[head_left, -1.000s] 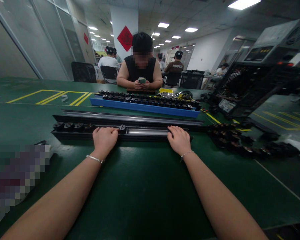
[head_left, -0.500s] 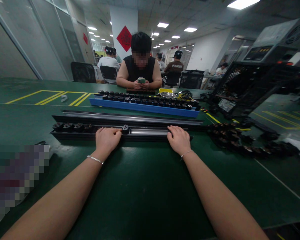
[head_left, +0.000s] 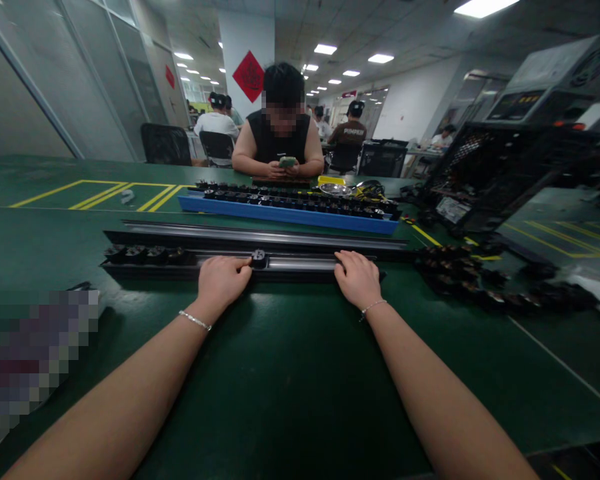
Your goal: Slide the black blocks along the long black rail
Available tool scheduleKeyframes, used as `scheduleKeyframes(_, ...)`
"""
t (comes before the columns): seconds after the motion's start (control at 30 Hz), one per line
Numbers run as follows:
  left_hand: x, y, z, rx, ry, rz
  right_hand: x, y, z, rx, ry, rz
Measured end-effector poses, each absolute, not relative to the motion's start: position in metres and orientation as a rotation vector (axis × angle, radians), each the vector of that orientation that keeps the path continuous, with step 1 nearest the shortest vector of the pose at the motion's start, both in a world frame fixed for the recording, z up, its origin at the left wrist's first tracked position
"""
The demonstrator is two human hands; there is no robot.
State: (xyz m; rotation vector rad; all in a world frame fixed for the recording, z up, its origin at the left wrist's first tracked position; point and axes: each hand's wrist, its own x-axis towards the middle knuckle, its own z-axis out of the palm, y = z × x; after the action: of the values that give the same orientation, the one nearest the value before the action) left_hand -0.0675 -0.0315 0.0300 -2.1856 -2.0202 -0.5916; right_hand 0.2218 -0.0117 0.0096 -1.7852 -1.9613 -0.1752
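A long black rail (head_left: 307, 264) with a shiny metal channel lies crosswise before me. My left hand (head_left: 223, 277) is closed over its near wall, the thumb against the left side of a small black socket module (head_left: 259, 259) seated in the channel. Part of its fingers is hidden inside the rail. Near the right end, my right hand (head_left: 359, 277) is wrapped over the rail's edge, fingers inside and thumb toward the near wall. Several more black socket modules (head_left: 145, 253) sit at the rail's left end.
Behind lies another black rail (head_left: 265, 235), then a blue tray (head_left: 285, 217) lined with black modules. A heap of loose black modules (head_left: 485, 283) is on the right, by a computer case (head_left: 473, 173). A person (head_left: 280, 127) across the green table holds a phone.
My left hand has slid a little to the right along the rail, and the socket module has moved right with it. My right hand stays in place.
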Motion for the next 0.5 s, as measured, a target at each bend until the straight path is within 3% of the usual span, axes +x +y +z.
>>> scheduleKeyframes(0.5, -0.0620, -0.0324, 0.0293, -2.248, -1.936, -0.497, 0.2216, -0.0120, 0.0112, -1.789, -1.959, -0.144)
